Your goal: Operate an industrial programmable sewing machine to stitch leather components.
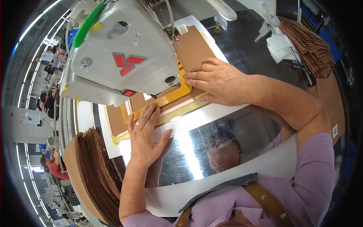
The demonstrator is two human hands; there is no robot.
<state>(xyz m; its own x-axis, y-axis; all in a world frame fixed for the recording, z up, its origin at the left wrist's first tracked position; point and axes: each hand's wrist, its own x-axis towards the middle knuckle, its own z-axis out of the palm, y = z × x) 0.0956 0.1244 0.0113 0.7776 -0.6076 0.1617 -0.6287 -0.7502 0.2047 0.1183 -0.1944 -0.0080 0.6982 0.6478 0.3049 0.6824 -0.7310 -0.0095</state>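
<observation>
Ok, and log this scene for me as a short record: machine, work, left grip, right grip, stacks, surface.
Machine: white machine head, over the work
Work: yellow frame and brown panel, above a white sheet
Left grip: open, fingers spread, fingertips at the frame's near edge
Right grip: open, laid flat, fingers over the frame's right corner and the panel
Stacks: brown sheets at lower left; folded-looking brown pieces at upper right
Surface: shiny, scratched metal tabletop

A flat brown panel (194, 42) is partly hidden beneath the white sewing machine (100, 77), overlaid by a yellow, round-cornered frame (173, 98).
</observation>
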